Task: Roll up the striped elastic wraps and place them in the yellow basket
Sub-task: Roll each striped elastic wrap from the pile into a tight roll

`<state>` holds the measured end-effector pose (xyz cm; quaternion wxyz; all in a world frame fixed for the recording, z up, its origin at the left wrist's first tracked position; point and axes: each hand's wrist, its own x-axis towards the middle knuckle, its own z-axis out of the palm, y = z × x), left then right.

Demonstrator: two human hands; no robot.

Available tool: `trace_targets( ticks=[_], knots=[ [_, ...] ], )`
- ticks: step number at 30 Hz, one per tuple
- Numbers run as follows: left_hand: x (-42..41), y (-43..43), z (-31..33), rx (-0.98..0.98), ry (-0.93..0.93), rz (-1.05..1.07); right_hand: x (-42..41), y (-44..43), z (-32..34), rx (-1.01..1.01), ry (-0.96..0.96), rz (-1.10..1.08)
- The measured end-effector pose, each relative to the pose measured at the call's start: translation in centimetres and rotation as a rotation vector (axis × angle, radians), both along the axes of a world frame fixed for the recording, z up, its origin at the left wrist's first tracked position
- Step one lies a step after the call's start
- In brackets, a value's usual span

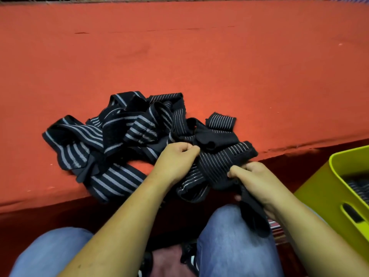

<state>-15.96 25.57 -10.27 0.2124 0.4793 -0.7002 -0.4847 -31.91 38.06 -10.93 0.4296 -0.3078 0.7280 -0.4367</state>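
A red cloth (pixel 179 56) covers the wide work surface, and near its front edge lies a heap of striped elastic wraps (pixel 111 136), dark navy and tangled. The bands at the left of the heap bear broad pale stripes; one of them droops over the cloth's edge. Toward the right the stripes turn thin and close-set.

The left hand (pixel 175 156) reaches in from below and sits at the middle of the heap, fingers curled in and thumb closed against them, pinching a fold of dark fabric. Just to its right a fine-striped wrap (pixel 215 162) runs between the two hands — part of it is bunched on the cloth, part hangs off the edge.

The right hand (pixel 253 180) is just beside the left, off the front edge of the surface. Its fingers are curled round the near end of that fine-striped wrap, and a plain dark tail of the band hangs from under the palm, down across the right knee (pixel 229 236). Both knees are in blue denim, and a dark shoe (pixel 189 254) with white stripes shows between them.

At the far right stands the yellow basket (pixel 319 194), beside the right forearm and lower than the tabletop. Some striped dark cloth (pixel 359 186) lies inside it — whether rolled cannot be told.
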Motion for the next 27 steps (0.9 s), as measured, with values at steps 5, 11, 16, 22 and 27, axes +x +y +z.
trace_targets(
  ticks=[5, 11, 16, 22, 27],
  knots=[
    [0.0, 0.7, 0.1, -0.094, 0.009, -0.105, 0.1, -0.5, -0.7, -0.134, -0.193, -0.047],
    [1.7, 1.4, 1.0, 0.059, 0.170, -0.069, -0.7, -1.5, -0.1, -0.036, -0.138, -0.255],
    [4.2, 2.3, 2.1, 0.116, 0.431, 0.102, -2.6, -2.8, -0.7, -0.004, -0.237, -0.384],
    [7.1, 3.4, 2.3, 0.241, 0.685, 0.201, -2.0, -3.8, -1.5, -0.104, -0.498, -0.274],
    [9.3, 3.4, 2.8, 0.370, 0.934, 0.197, -0.5, -3.5, 0.1, -0.115, -0.346, -0.082]
  ],
)
